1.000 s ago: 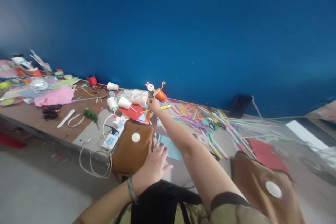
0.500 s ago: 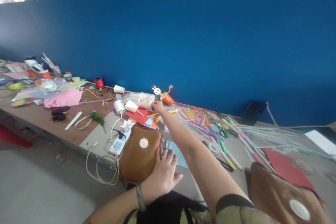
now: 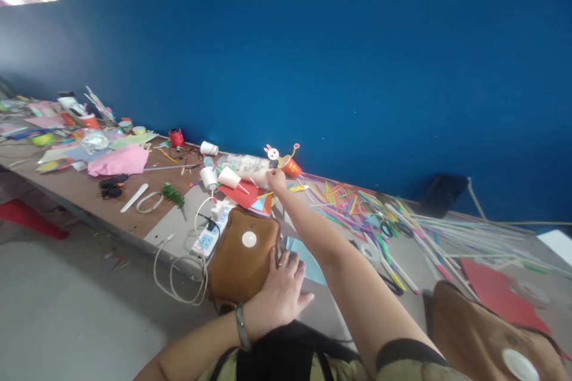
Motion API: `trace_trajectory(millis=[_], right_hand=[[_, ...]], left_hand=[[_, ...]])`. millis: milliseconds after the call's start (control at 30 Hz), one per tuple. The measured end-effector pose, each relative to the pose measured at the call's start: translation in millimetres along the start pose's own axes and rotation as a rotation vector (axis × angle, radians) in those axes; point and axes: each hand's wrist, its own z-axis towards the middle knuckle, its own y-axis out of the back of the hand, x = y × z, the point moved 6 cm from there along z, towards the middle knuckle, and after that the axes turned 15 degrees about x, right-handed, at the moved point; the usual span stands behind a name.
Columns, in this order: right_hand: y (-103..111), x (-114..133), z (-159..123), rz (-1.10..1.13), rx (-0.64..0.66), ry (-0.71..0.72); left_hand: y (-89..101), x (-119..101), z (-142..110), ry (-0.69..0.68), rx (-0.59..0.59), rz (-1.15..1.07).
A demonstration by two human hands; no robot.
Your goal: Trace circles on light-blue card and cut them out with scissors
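My left hand point(image 3: 286, 287) lies with its fingers spread at the right edge of a brown cushion-like piece point(image 3: 241, 265) that has a white disc on it. My right arm stretches across the table, and my right hand point(image 3: 276, 180) is closed at the right end of a clear plastic bag point(image 3: 248, 165) with pale contents. Its fingertips are too small and hidden to show what they grip. Just beyond stands a tilted red paper cup point(image 3: 292, 167) with a rabbit face point(image 3: 272, 153) beside it. White paper cups point(image 3: 229, 177) and red paper point(image 3: 241, 195) lie left of this hand.
A power strip point(image 3: 210, 237) with a white cable sits by the brown piece. Colourful straws or sticks point(image 3: 346, 202) and scissors point(image 3: 388, 228) spread to the right. Another brown piece point(image 3: 487, 327) is at lower right. A blue partition point(image 3: 335, 83) closes off the back.
The whole view has shifted slightly, so things sit a little further right. My right hand stays by the plastic bag, fingers curled; my left hand keeps its place on the brown piece.
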Motion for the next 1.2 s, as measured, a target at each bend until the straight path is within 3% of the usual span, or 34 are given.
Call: trace_trajectory(millis=[233, 400, 633, 767, 967, 1200], right_hand=[[35.4, -6.9, -13.8, -0.014, -0.158, -0.057], [70.1, -6.1, -40.4, -0.018, -0.172, -0.013], [119.3, -8.3, -119.6, -0.025, -0.025, 0.077], [133.3, -5.3, -183.2, -0.171, 0.145, 0.294], [125.7, -20.2, -257.4, -0.553, 0.274, 0.374], [93.4, -28.5, -292.3, -0.893, 0.351, 0.541]], left_hand=[[8.1, -1.2, -2.7, 0.005, 0.012, -0.041], [14.4, -1.6, -5.7, 0.012, 0.026, -0.036], [7.5, 1.0, -7.6, 0.009, 0.068, 0.004], [0.9, 2.4, -7.5, 0.011, 0.059, 0.081], [3.9, -3.3, -7.8, 0.016, 0.053, 0.158], [3.9, -19.5, -16.6, -0.025, 0.108, 0.183]])
